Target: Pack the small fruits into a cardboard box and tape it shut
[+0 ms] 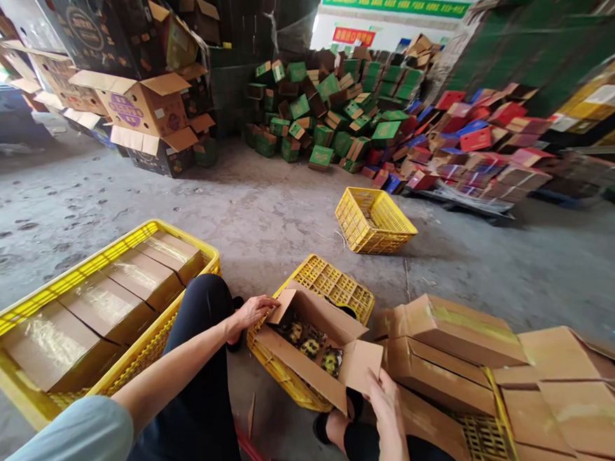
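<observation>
An open cardboard box [297, 357] rests on an upturned yellow plastic crate [337, 284] between my knees, its flaps raised. Inside sit several round, yellow-green and dark items [310, 346] in what looks like clear wrap; I cannot make out their kind. At the box's far left end, my left hand [254, 310] has its fingers closed over the end flap. My right hand [385, 400] grips the opposite end flap near its outer edge, thumb on top. Both hands stay outside the box.
Left of me stands a long yellow crate [212, 259] with taped boxes [99, 301]. Closed cartons [451, 326] are stacked at my right. Another yellow basket [375, 219] sits on the floor ahead. Behind are heaps of green boxes [326, 127] and red boxes [474, 139].
</observation>
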A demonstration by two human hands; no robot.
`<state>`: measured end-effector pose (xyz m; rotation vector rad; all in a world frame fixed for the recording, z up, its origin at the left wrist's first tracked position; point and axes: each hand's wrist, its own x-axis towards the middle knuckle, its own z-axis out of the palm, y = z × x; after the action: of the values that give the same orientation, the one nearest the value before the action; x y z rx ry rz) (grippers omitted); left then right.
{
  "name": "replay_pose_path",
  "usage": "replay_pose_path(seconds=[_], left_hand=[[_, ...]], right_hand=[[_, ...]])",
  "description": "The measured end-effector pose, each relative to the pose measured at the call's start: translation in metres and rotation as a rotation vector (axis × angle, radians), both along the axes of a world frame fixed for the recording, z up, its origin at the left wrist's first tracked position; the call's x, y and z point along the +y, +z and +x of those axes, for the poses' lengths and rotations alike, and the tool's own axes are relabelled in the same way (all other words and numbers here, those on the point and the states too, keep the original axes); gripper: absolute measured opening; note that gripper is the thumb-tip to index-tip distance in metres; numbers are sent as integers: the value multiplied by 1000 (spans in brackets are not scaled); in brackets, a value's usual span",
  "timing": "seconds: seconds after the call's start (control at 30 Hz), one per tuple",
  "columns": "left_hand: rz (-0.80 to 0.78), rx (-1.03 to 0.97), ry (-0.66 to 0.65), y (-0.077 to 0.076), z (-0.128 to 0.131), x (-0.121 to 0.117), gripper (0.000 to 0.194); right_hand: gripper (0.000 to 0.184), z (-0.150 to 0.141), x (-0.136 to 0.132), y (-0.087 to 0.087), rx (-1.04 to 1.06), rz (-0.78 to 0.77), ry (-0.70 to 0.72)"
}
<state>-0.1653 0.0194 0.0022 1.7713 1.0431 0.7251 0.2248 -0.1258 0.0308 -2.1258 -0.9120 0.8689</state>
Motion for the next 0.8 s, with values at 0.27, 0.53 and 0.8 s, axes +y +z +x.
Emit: replay_pose_path(seconds=[0.27,0.53,0.8], left_hand=[[113,83,-57,-5,5,-1,42],[182,146,-92,-5,9,-8,36],[202,239,9,-3,23,-13,71]], right_hand=[[54,-7,2,8,93,4,-22],[50,-9,-1,13,76,6,-10],[55,-4,-1,7,59,3,13]])
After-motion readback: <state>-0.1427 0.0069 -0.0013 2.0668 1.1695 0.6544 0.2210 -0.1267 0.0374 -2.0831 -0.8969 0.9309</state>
